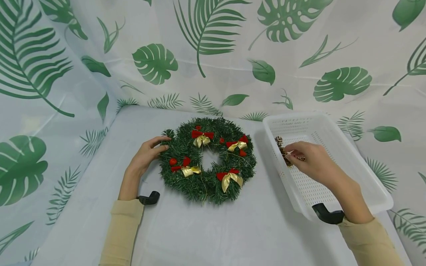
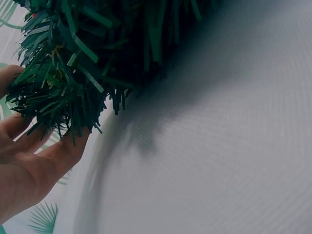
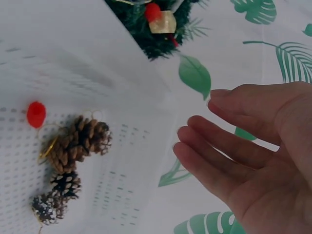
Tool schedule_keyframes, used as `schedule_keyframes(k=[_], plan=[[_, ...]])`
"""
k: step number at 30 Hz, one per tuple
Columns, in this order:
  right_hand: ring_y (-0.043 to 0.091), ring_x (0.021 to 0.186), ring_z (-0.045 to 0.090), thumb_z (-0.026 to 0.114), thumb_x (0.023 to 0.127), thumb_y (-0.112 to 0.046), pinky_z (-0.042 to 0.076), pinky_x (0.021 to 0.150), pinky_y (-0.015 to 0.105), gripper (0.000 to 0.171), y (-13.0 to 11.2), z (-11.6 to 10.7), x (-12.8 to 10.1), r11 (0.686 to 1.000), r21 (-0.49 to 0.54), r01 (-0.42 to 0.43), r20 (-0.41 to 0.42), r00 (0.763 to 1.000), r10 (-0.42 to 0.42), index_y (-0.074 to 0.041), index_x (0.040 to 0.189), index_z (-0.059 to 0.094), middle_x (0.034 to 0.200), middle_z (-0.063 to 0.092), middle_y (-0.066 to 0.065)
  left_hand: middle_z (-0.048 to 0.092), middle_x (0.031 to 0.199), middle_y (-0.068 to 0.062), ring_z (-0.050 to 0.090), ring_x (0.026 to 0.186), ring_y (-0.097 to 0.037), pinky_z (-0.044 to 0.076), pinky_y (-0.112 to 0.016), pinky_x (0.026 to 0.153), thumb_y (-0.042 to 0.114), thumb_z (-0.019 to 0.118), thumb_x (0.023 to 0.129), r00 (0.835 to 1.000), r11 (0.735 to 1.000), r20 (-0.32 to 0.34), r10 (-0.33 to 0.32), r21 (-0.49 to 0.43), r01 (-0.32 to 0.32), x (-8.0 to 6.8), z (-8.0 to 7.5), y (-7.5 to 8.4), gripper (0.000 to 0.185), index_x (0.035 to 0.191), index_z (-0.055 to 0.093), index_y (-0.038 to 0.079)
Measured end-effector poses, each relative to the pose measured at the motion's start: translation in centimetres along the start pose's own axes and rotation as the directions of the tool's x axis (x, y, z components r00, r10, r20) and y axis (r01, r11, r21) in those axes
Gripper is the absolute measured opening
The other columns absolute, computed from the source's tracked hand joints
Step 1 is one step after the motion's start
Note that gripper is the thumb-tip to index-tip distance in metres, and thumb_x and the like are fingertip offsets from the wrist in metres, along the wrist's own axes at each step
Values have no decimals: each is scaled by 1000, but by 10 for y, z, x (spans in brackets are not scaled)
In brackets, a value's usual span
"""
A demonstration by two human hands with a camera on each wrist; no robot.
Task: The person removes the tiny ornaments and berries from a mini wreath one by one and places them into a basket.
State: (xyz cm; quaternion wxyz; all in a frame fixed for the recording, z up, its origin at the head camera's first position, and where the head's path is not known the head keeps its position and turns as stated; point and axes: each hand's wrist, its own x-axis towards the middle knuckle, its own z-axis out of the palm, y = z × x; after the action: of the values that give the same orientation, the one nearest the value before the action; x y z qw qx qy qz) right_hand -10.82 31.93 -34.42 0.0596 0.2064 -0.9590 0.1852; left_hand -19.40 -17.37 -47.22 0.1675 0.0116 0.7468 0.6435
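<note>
A green tinsel wreath [image 1: 181, 147] lies on the white table, decorated with red and gold bows and small red pieces. My left hand [image 1: 144, 155] grips its left edge, and in the left wrist view the thumb and fingers [image 2: 66, 151] lie around a sprig. Over the white perforated basket [image 1: 361, 171], my right hand [image 1: 314, 160] reaches in with its fingers loosely extended. The right wrist view shows nothing between those fingers. Several pine cones [image 3: 80, 144], some white-tipped, lie in the basket beside a red ball [image 3: 36, 114]. In the head view the right hand partly covers the cones.
The basket stands to the right of the wreath, its raised walls around the cones. Leaf-printed sheeting [image 1: 226, 85] hangs behind and at both sides of the table [image 1: 199, 236]. Each wrist carries a black device [image 1: 327, 214].
</note>
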Motion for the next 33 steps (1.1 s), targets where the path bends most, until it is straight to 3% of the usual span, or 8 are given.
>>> schedule_keyframes(k=[19,33], plan=[[29,83,75,77,85,7,62,70,43,22,-28,9,12,997,58,52,-106,993,-45,1,107,75,100,77,16,25,169,-7,42,142,-38,33,-60,117,26,63,103,1000,1000,2,4,-4,-4,-2,-1,1,47,147,56,12],[38,92,74,75,89,4,60,79,51,25,-40,26,22,997,80,21,-44,999,-17,3,113,73,109,75,19,25,169,-7,42,143,-37,35,-58,115,27,63,103,1000,1000,2,-3,-6,3,0,0,0,47,148,56,13]])
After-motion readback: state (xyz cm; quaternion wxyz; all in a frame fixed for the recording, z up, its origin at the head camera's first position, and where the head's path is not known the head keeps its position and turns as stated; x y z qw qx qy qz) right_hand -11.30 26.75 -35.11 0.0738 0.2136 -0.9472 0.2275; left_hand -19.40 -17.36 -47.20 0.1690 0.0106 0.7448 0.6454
